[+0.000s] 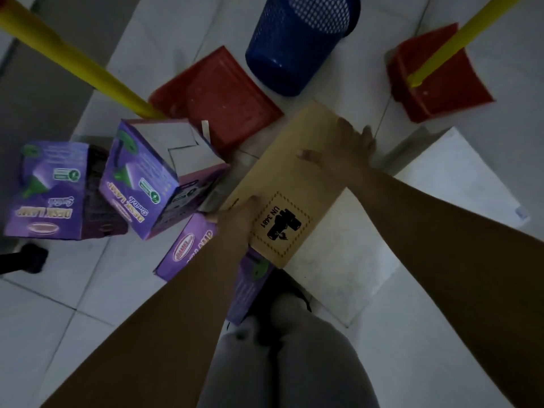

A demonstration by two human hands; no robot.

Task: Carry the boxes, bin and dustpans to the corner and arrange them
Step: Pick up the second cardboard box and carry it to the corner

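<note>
A brown cardboard box (297, 184) with a black "UN 3481" mark lies at the centre, above the floor. My left hand (235, 216) grips its near left edge. My right hand (341, 151) lies across its far right corner, fingers curled over the edge. Three purple desk lamp boxes show: one at far left (50, 189), one tilted with open flaps (147, 178), one partly under my left arm (188, 245). A blue mesh bin (297, 42) lies tipped at the top. Two red dustpans with yellow handles rest at centre (217, 98) and right (435, 83).
White floor tiles (338, 260) spread all around. A grey wall or door (44, 83) runs along the left. A black object (26, 257) sits at the left edge. My grey-trousered knees (294, 348) fill the bottom centre. A raised white slab (459, 172) lies at right.
</note>
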